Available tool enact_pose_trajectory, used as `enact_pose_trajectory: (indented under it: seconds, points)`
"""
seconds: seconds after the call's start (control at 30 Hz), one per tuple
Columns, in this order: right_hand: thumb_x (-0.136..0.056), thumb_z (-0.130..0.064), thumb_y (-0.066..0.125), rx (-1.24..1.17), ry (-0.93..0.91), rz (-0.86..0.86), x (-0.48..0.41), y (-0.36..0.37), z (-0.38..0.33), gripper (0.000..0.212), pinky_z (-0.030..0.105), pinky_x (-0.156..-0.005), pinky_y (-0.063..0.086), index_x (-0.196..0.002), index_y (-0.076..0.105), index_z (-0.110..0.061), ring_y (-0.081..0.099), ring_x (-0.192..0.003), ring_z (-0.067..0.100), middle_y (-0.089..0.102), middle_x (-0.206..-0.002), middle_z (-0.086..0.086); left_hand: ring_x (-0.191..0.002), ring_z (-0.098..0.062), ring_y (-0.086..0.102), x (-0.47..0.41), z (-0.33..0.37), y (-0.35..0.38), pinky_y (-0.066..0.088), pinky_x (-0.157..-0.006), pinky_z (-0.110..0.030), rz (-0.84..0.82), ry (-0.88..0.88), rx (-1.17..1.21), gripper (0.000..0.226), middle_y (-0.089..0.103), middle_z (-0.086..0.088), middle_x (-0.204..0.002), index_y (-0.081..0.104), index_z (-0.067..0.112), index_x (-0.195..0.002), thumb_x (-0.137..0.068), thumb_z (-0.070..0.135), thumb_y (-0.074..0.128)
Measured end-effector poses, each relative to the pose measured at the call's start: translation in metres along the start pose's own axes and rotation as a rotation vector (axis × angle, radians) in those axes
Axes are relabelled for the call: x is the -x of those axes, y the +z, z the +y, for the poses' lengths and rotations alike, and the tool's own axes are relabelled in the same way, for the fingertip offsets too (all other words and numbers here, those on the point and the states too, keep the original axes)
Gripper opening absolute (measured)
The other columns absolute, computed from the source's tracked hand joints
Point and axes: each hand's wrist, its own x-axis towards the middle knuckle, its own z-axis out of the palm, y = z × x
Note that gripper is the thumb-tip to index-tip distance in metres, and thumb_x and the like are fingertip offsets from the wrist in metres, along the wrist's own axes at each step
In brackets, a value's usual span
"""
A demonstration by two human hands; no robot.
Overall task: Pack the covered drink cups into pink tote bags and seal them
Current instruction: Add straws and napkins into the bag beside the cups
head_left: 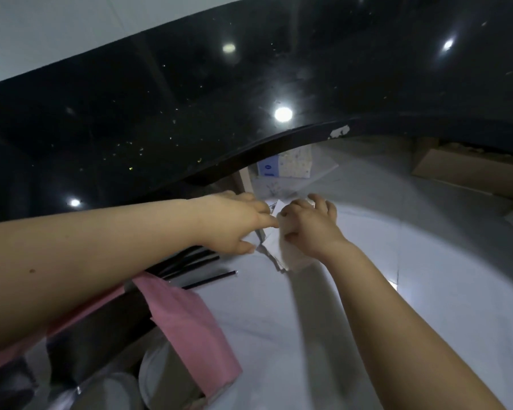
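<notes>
Both hands met over a small stack of white paper sheets [282,250] lying on the pale counter [367,261] just right of centre. The left hand [234,220] had its thumb and forefinger pinched on the stack's left edge, probably to peel one sheet free; the right hand [308,223] pressed down on top with its fingers bent and partly spread, likely pinning the rest so they would not slide. The sheets looked thin and slightly fanned; whether they were sealing stickers or napkins could not be told.

At seven o'clock from the hands a pink tote bag [196,329] stood below the left forearm, its mouth open and one matte pink flap folded outward toward five o'clock. The white lids of covered drink cups [157,377] showed beside it at the bottom edge; whether they sat inside the bag was unclear. Black straws [208,278] lay between bag and hands. A patterned tissue box [288,165] sat at twelve o'clock, under the glossy black ledge [190,113].
</notes>
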Motion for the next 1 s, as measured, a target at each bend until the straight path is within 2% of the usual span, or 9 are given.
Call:
enact_pose_trajectory:
  seconds: [0.1, 0.23, 0.37, 0.43, 0.53, 0.63, 0.7, 0.83, 1.0]
  points:
    - [-0.077, -0.022, 0.068, 0.001, -0.04, 0.093, 0.002, 0.002, 0.002, 0.053, 0.041, -0.11, 0.01, -0.128, 0.053, -0.029, 0.023, -0.134, 0.028, 0.05, -0.136, -0.005, -0.137, -0.023, 0.032, -0.001, 0.005, 0.003, 0.039, -0.105, -0.047, -0.011, 0.003, 0.003, 0.063, 0.037, 0.001, -0.15, 0.027, 0.036, -0.149, -0.093, 0.045, 0.055]
    - [-0.074, -0.017, 0.07, -0.131, -0.062, 0.228, 0.006, 0.006, 0.001, 0.06, 0.031, -0.095, 0.017, -0.13, 0.052, -0.026, 0.033, -0.118, 0.021, 0.06, -0.119, -0.005, -0.137, -0.021, 0.031, 0.001, 0.008, 0.003, 0.039, -0.106, -0.047, -0.013, -0.009, 0.033, 0.063, 0.035, 0.003, -0.151, 0.028, 0.037, -0.148, -0.092, 0.044, 0.055]
    - [-0.079, -0.017, 0.069, -0.123, -0.059, 0.16, 0.006, 0.002, -0.002, 0.03, 0.031, -0.081, 0.033, -0.109, 0.067, -0.015, 0.042, -0.104, 0.028, 0.058, -0.102, 0.004, -0.138, -0.021, 0.031, 0.006, 0.01, -0.003, 0.037, -0.108, -0.044, -0.009, -0.038, 0.054, 0.067, 0.033, 0.004, -0.153, 0.023, 0.038, -0.151, -0.093, 0.043, 0.056]
    - [-0.081, -0.015, 0.067, -0.135, -0.053, 0.123, 0.009, -0.002, -0.004, 0.022, 0.033, -0.079, 0.037, -0.103, 0.069, -0.012, 0.044, -0.102, 0.029, 0.055, -0.102, 0.006, -0.136, -0.019, 0.032, 0.01, 0.013, -0.007, 0.037, -0.108, -0.043, 0.003, -0.052, 0.067, 0.066, 0.035, 0.005, -0.151, 0.024, 0.038, -0.151, -0.094, 0.041, 0.056]
    - [-0.082, -0.013, 0.062, -0.191, -0.018, 0.092, 0.018, -0.013, -0.006, 0.013, 0.034, -0.071, 0.044, -0.093, 0.065, -0.017, 0.054, -0.093, 0.028, 0.06, -0.094, 0.004, -0.134, -0.019, 0.034, 0.019, 0.016, -0.016, 0.038, -0.107, -0.041, 0.029, -0.075, 0.08, 0.064, 0.037, 0.005, -0.15, 0.027, 0.038, -0.15, -0.093, 0.04, 0.057]
    - [-0.083, -0.017, 0.059, -0.227, -0.014, 0.102, 0.032, -0.032, -0.01, 0.012, 0.032, -0.059, 0.038, -0.093, 0.061, -0.024, 0.053, -0.08, 0.022, 0.058, -0.086, -0.003, -0.132, -0.019, 0.037, 0.032, 0.02, -0.031, 0.039, -0.106, -0.041, 0.074, -0.103, 0.074, 0.063, 0.04, 0.006, -0.148, 0.03, 0.038, -0.149, -0.092, 0.04, 0.058]
    - [-0.083, -0.02, 0.063, -0.264, -0.029, 0.146, 0.045, -0.051, -0.015, 0.008, 0.031, -0.055, 0.036, -0.086, 0.058, -0.026, 0.052, -0.076, 0.021, 0.058, -0.08, -0.004, -0.132, -0.018, 0.039, 0.044, 0.025, -0.042, 0.04, -0.105, -0.042, 0.117, -0.134, 0.071, 0.062, 0.043, 0.007, -0.146, 0.031, 0.039, -0.148, -0.092, 0.04, 0.059]
    - [-0.082, -0.017, 0.063, -0.354, -0.106, 0.268, 0.075, -0.091, -0.035, 0.021, 0.031, -0.054, 0.038, -0.071, 0.051, -0.03, 0.052, -0.069, 0.017, 0.057, -0.071, -0.009, -0.127, -0.018, 0.042, 0.075, 0.037, -0.06, 0.043, -0.101, -0.042, 0.214, -0.207, 0.071, 0.06, 0.047, 0.007, -0.14, 0.034, 0.041, -0.146, -0.092, 0.039, 0.059]
    - [-0.082, -0.011, 0.065, -0.232, -0.235, 0.43, 0.116, -0.121, -0.063, 0.01, 0.036, -0.067, 0.044, -0.085, 0.065, -0.021, 0.052, -0.081, 0.023, 0.063, -0.083, 0.0, -0.132, -0.018, 0.042, 0.122, 0.061, -0.064, 0.044, -0.102, -0.04, 0.357, -0.311, -0.022, 0.059, 0.04, 0.008, -0.15, 0.032, 0.04, -0.147, -0.093, 0.044, 0.056]
